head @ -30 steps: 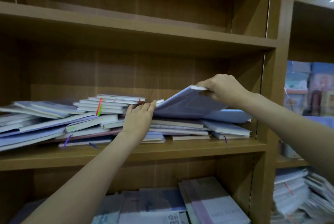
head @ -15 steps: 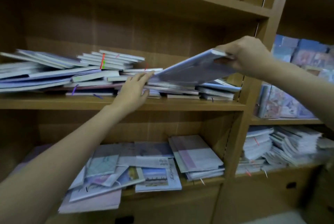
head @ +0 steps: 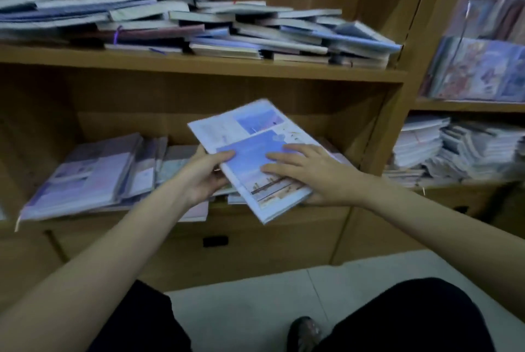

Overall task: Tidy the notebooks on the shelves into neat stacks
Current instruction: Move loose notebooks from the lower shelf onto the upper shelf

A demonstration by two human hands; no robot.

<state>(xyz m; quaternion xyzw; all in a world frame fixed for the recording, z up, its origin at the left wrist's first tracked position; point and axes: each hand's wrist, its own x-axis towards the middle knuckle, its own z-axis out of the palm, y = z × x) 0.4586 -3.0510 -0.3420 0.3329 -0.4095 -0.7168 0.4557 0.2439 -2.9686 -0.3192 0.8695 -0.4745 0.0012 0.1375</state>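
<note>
A blue and white notebook [head: 250,153] with a sky picture on its cover hangs in front of the lower shelf. My left hand [head: 203,174] grips its left edge, thumb on the cover. My right hand [head: 315,174] holds its right side, fingers spread over the cover and thumb underneath. A messy pile of notebooks [head: 199,19] fills the upper shelf. More notebooks [head: 93,175] lie spread on the lower shelf behind my hands.
Wooden shelf boards [head: 199,69] and an upright panel [head: 395,130] frame the bay. A neighbouring bay at the right holds notebook stacks [head: 454,150] and wrapped items [head: 480,70]. Pale floor [head: 255,303] and my dark-clothed knees lie below.
The notebook came off the upper pile and down in front of the lower shelf. My left hand left the pile and took its left edge. The view tilted downward.
</note>
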